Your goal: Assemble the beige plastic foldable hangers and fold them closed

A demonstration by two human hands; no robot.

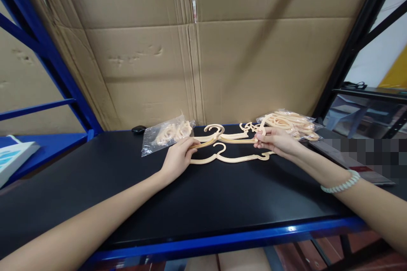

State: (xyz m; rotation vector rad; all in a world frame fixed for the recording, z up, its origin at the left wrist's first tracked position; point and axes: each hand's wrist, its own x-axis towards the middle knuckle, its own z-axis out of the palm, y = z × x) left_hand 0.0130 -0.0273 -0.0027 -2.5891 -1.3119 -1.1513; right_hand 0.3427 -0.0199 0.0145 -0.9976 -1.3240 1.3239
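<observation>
Both hands pinch one thin cream hanger (227,137) at its ends, far-centre on the tabletop (95,178): left hand (178,159), right hand (275,142). Likely light, stiff, snappable; hold the arms, not the hook. Second hanger (230,159) lies just nearer.

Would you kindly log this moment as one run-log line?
left hand: grips left end of cream plastic hanger | right hand: grips its right end | second cream hanger: flat on black tabletop

A pixelated patch (365,154) blurs whatever lies at the desk's (159,203) right end. Both forearms run off the bottom corners. The left hand (176,159) covers one hanger's (229,137) tip; a small dark object (138,129) is too small to identify.
</observation>
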